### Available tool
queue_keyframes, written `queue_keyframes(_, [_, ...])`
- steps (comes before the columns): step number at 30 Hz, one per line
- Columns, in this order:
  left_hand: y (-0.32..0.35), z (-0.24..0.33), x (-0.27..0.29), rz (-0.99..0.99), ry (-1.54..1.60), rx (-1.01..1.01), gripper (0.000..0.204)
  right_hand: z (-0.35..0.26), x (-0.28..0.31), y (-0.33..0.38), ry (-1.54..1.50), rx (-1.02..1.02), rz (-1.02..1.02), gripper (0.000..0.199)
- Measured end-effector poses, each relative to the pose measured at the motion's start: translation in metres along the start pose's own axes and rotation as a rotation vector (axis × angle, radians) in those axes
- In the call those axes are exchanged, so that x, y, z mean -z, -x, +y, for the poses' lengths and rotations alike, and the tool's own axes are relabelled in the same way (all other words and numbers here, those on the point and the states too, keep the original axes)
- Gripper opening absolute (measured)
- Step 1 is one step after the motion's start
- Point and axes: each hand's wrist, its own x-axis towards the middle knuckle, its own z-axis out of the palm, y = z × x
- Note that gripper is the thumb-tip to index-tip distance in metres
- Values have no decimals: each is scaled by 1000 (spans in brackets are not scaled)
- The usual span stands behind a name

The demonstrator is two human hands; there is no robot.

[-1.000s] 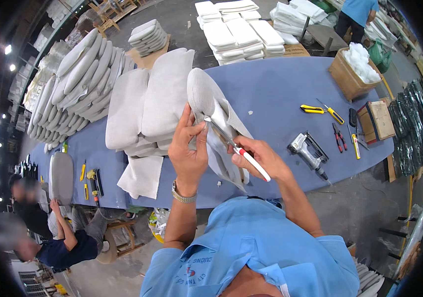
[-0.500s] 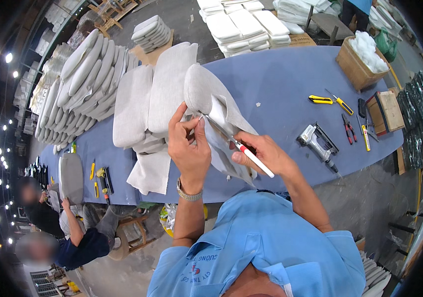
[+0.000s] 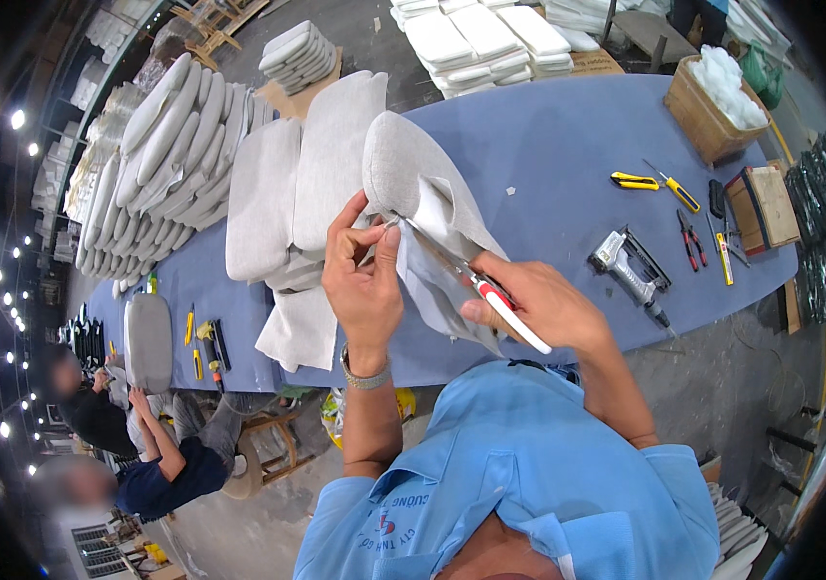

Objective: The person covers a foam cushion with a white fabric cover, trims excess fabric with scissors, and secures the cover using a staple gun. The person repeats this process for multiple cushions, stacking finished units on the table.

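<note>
A light grey upholstered cushion (image 3: 405,162) stands tilted on the blue-covered table in front of me, its loose fabric cover (image 3: 440,227) hanging open on the near side. My left hand (image 3: 362,290) pinches the cover's edge between thumb and fingers at the cushion's lower corner. In my right hand (image 3: 540,302) is a pair of scissors (image 3: 504,311) with red and white handles. Their blades point up and left, the tips close beside my left fingertips. Whether the blades are in the fabric is hard to make out.
More grey cushions (image 3: 337,159) lie against the worked one, with a large pile (image 3: 166,145) behind on the left. A staple gun (image 3: 630,271), pliers (image 3: 691,239), yellow cutters (image 3: 635,181) and a box of white stuffing (image 3: 708,126) occupy the right. Two people (image 3: 176,464) work at the left end.
The whole view has shifted slightly. My right hand and the scissors sit a little further right, with the handles at a slightly different angle. The left hand keeps its pinch on the fabric.
</note>
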Motion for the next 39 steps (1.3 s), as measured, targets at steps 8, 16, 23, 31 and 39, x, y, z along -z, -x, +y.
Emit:
queue_keyframes(8, [-4, -1, 8, -15, 115, 152, 15, 6, -6, -3, -94, 26, -10, 60])
queue_keyframes(16, [0, -3, 9, -5, 122, 180, 18, 18, -19, -16, -244, 79, 42, 54])
queue_keyframes(23, [2, -5, 11, 5, 175, 201, 18, 9, -20, -24, -219, 78, 96, 51])
queue_keyframes(31, [3, -4, 8, 7, 182, 160, 19, 15, -25, -25, -207, 26, 153, 46])
queue_keyframes(39, [2, -6, 11, -36, 243, 194, 18, 12, -28, -23, -204, 27, 183, 37])
